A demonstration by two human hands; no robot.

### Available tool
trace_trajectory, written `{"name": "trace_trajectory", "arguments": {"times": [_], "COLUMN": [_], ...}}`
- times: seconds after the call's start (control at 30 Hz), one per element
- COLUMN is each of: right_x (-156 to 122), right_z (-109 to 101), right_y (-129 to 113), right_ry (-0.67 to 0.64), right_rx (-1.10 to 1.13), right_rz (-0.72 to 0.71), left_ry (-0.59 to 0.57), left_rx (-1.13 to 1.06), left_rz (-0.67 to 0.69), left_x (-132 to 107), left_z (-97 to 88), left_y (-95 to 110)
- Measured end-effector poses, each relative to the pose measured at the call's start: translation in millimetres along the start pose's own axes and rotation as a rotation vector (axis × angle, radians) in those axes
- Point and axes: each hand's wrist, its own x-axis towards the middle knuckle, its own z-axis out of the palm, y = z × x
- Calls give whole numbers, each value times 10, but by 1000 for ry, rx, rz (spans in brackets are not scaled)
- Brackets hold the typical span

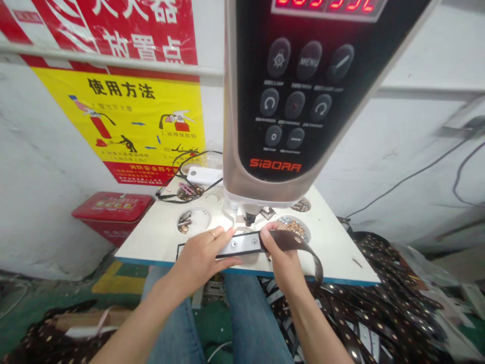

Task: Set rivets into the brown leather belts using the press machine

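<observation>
Left hand (pixel 204 253) and right hand (pixel 279 253), both gripping one brown strap (pixel 291 241), one machine (pixel 286 121) above

Workshop: SIBORA machine (pixel 291 126), fastener cups (pixel 202 220), heaped straps (pixel 379 298).

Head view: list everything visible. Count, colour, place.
machine: 1, black and pale metallic, top centre
table: 1, white, blue edge, below machine
strap: 1, dark brown, from right hand
plate: 1, silver, between hands
part cups: 4 seen, pale, in table
small metal parts: too many, silver and copper, in part cups
white box: 1, white, table rear left
black cable: count unclear, black, table rear left
red box: 1, red, left of table
yellow poster: 1, mostly yellow, left wall
red sign: 1, red and white, above poster
studded straps: too many, dark brown, lower right and lower left
floor: green, bottom
legs: 2, blue jeans, bottom centre
left hand: 1, bare, plate's left
right hand: 1, bare, plate's right
</observation>
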Motion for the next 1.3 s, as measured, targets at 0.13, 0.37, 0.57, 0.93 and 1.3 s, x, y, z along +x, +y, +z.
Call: {"name": "trace_trajectory", "arguments": {"times": [0.13,0.37,0.57,0.93,1.3], "right_x": [-78,226,264,133,179], "right_z": [-135,-206,-273,-95,-310], "right_y": [-71,70,107,131,55], "right_ry": [-133,-76,-120,46,14], "right_rx": [-157,-209,-213,63,-137], "right_rz": [40,60,32,42,-26], "left_ry": [-26,-102,-189,-9,-99], "left_rx": [15,-3,-59,50,-40], "left_rz": [-3,-90,-109,21,-91], "left_x": [-74,61,102,38,96], "left_z": [-33,26,93,96,2], "left_y": [54,-264,-302,-176,-225]}}
